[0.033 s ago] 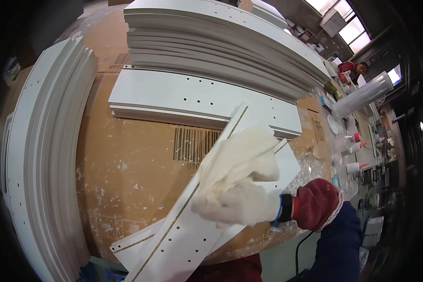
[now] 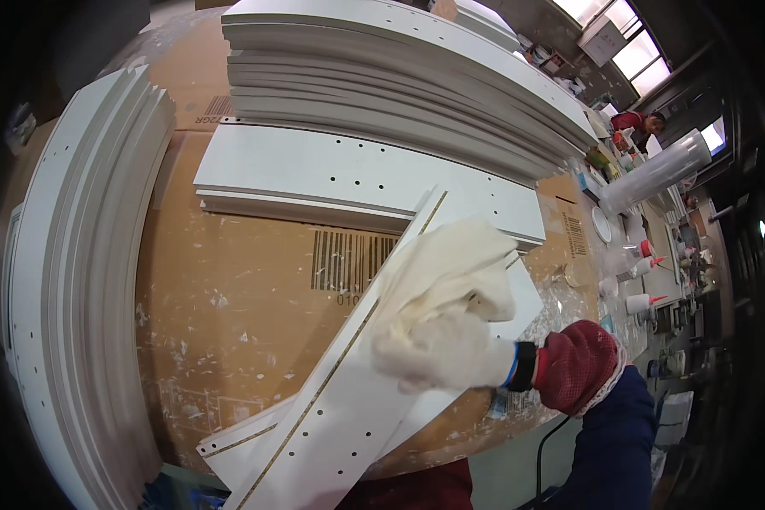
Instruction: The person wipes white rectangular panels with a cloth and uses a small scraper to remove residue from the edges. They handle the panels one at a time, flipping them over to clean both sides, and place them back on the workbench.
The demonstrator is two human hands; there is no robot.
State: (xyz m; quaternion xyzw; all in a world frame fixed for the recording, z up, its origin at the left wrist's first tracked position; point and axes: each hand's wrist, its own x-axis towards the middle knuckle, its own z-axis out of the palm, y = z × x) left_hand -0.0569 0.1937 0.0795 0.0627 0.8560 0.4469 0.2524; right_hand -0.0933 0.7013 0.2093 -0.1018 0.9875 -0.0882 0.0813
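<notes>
Hands first: only the right hand (image 2: 446, 348), in a whitish work glove with a red cuff, is in view, pressed flat on a cream-coloured cloth (image 2: 450, 263) that it bunches against a long white panel (image 2: 348, 408); the left hand does not show anywhere in the picture.

Far to the left of the hand, a stack of white boards (image 2: 76, 280) stands on edge along the rim of the counter (image 2: 229, 314), whose top is covered in brown cardboard speckled with dried white spots. Under the hand the panel lies tilted — its long axis runs from the near lower left, where it overhangs the counter's edge, up and away to the right, where its far end rests on a flat drilled board (image 2: 314, 174). A brown raw edge with a row of small holes runs along it. Beyond that sits a tall pile of panels (image 2: 382, 85). To the right of the hand stand small glue bottles (image 2: 642, 302).

The risk, judging by the pose: with the left hand unseen and the near end unsupported, a firm push could pivot or slide the panel off the counter — and the loose cloth could slip from under the palm.
</notes>
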